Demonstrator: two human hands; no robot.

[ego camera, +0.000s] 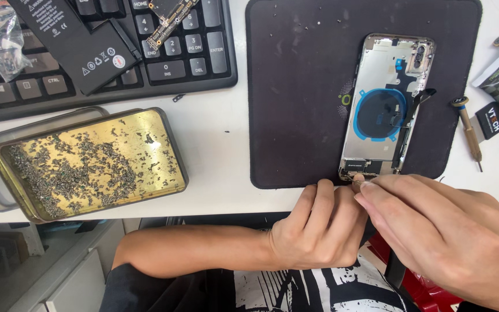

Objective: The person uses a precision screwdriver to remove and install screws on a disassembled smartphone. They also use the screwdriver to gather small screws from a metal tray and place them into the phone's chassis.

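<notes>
Pinching something small, too tiny to identify, both the left hand (319,228) and right hand (446,231) are working at the bottom edge of the opened silver phone housing (385,107), which is lying on the dark rectangular mat (295,104); steady fine fingertip control seems needed next.

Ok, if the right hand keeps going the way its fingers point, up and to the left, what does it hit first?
Most likely the left hand's fingertips, which already meet the right hand at the bottom edge of the opened phone housing. Past them lies bare white desk, then the tin tray of screws.
</notes>
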